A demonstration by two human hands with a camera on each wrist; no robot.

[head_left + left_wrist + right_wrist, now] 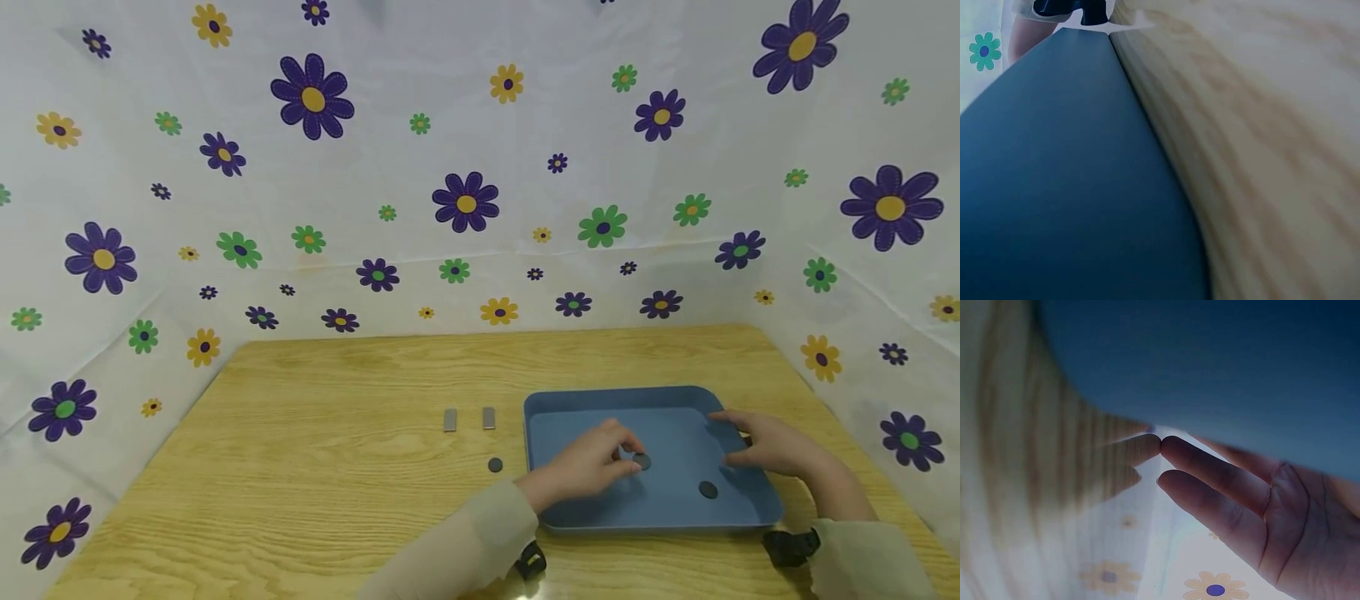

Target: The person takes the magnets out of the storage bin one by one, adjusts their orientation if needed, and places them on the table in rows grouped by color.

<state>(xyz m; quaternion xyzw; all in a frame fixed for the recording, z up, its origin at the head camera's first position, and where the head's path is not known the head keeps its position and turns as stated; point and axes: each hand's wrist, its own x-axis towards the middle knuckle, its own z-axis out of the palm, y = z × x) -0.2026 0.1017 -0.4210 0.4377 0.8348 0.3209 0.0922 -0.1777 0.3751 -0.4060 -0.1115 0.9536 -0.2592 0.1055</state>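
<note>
Over the middle of the blue tray [622,528], my left hand [588,462] pinches a small dark round disc [641,461] between thumb and fingertips. A second dark disc [708,490] lies on the tray floor, to the right of it. My right hand [776,450] holds the tray's right side, its thumb inside the wall. In the right wrist view, two fairly straight fingers [1216,506] of that hand lie outside the tray wall, fingertips at the tabletop. The left wrist view shows the tray's outer wall [1085,162] but not the left hand.
Left of the tray, another dark disc [495,465] lies on the wooden table [300,467]. Two flat grey rectangular pieces [489,417] stand out behind it, side by side. A white flowered cloth [405,167] encloses the table at the back and sides.
</note>
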